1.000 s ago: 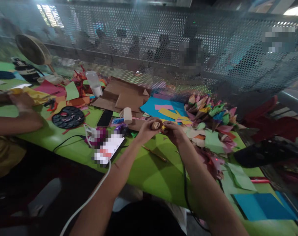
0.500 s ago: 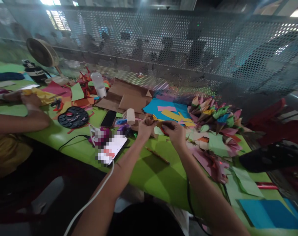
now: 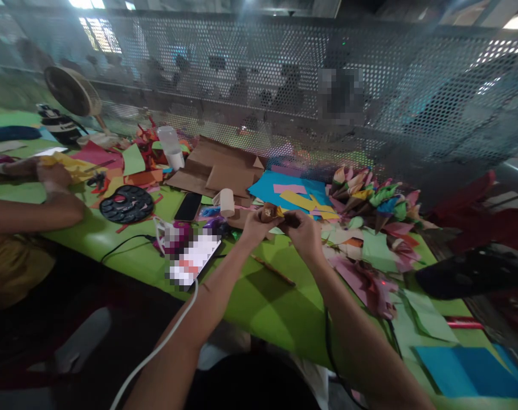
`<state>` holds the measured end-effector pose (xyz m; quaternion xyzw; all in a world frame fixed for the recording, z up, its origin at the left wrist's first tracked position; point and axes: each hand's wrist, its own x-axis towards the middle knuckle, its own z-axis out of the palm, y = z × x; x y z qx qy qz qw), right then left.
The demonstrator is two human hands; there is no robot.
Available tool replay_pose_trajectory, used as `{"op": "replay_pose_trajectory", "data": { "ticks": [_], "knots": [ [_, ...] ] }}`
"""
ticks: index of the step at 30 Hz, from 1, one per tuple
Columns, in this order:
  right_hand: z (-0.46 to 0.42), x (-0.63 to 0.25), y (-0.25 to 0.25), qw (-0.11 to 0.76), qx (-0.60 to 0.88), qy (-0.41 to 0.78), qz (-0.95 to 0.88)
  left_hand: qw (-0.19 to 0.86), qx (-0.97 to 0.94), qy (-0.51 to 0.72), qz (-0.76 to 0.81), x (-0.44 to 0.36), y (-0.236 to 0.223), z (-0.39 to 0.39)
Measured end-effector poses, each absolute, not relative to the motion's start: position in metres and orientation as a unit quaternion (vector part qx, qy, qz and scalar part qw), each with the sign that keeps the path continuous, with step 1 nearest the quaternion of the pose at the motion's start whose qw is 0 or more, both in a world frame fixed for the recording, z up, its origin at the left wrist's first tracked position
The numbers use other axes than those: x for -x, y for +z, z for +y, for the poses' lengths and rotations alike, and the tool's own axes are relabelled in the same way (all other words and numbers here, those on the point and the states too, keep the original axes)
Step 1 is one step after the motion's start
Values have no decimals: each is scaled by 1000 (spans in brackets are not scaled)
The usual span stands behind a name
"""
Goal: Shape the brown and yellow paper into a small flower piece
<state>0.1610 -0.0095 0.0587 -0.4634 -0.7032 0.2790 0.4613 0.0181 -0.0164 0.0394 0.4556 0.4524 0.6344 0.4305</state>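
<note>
Over the green table [image 3: 259, 302] my left hand [image 3: 255, 226] is closed around a small paper flower [image 3: 268, 213], brown at its near end with a yellow part [image 3: 279, 211] showing on the right. My right hand [image 3: 304, 230] is closed too, thumb and fingers pinching at that yellow side. The fingers partly hide the flower. Below both hands a thin brown stick [image 3: 273, 270] lies on the table. Just behind them are blue paper [image 3: 265, 185] with yellow strips [image 3: 299, 200] on it, and a pale paper roll [image 3: 227, 202].
Finished paper flowers [image 3: 370, 196] cluster at the right. Left of my hands lie a lit phone [image 3: 196, 259] with a white cable, a dark phone [image 3: 188, 206] and a black round palette [image 3: 127, 204]. Brown cardboard [image 3: 207, 169] leans behind. A co-worker's arm [image 3: 32, 210] rests at far left.
The flower has turned in my left hand, so its brown end now faces me. Both hands have stayed close together at nearly the same spot.
</note>
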Motion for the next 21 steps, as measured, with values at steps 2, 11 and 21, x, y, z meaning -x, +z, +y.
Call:
{"op": "replay_pose_trajectory", "data": {
  "ticks": [2, 11, 21],
  "knots": [
    [-9, -162, 58, 464, 452, 278, -709, 429, -458, 635, 451, -18, 39, -16],
    [-6, -164, 50, 461, 439, 306, -708, 415, -480, 611, 473, -21, 42, -19],
    [5, -172, 56, 512, 471, 337, -634, 348, -527, 595, 498, -17, 29, -11]
  ]
}}
